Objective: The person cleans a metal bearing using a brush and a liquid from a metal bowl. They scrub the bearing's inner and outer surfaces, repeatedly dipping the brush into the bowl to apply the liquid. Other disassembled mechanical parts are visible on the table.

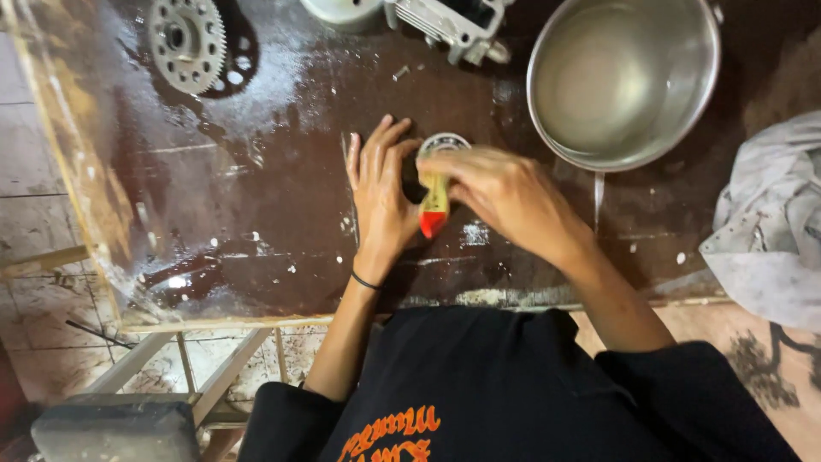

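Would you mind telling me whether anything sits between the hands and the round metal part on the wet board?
Nothing visible does. The left hand rests flat beside the round metal part, touching its side, and the right hand reaches over it, gripping a yellow-and-red handled brush. The metal bowl and the gear lie apart.

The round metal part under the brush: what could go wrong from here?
1. The tabletop looks wet, so the round metal part might slide from under the left hand.
2. The right hand works the yellow-handled brush close to the steel basin; a wide stroke could knock it and spill its liquid.
3. The small screw nearby could be swept away.
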